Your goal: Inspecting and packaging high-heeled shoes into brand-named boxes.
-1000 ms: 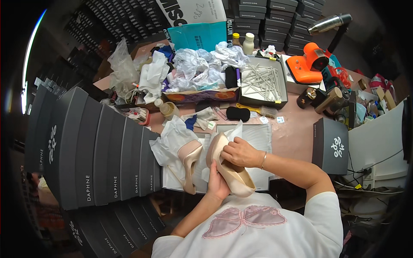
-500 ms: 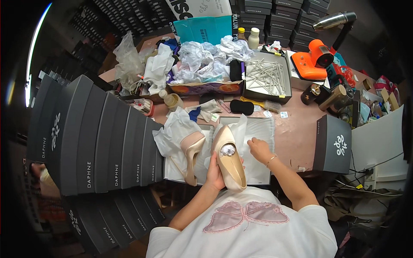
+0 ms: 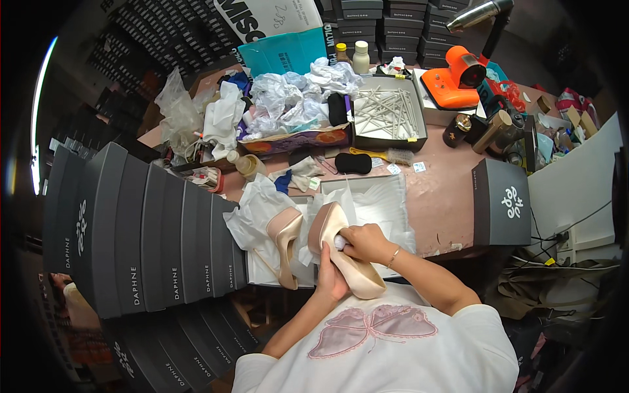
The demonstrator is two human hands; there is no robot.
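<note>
My left hand (image 3: 331, 280) is closed around the side of a champagne satin high-heeled shoe (image 3: 359, 276), tilted with its toe away from me. The fingers of my right hand (image 3: 368, 242) are pressed together inside the shoe's opening, on a wad of crumpled white paper (image 3: 339, 242); their tips are hidden in the shoe. Just left of it, a matching high-heeled shoe (image 3: 285, 237) lies on its side on white tissue paper (image 3: 247, 213). Beneath both is an open shoebox (image 3: 362, 185) with a white inside, partly covered by a padded white sheet (image 3: 383, 206).
Stacked dark grey shoeboxes (image 3: 121, 229) rise close at left; another shoebox (image 3: 501, 203) stands at right. Behind are a carton of crumpled paper (image 3: 288, 98), a box of white sticks (image 3: 390, 114), a brush (image 3: 396, 156), a black sponge (image 3: 354, 164), bottles and an orange device (image 3: 452, 82).
My right hand has moved left from over the box into the shoe's opening, onto the paper wad. The held shoe has come slightly nearer to me. The whole view has shifted a little.
</note>
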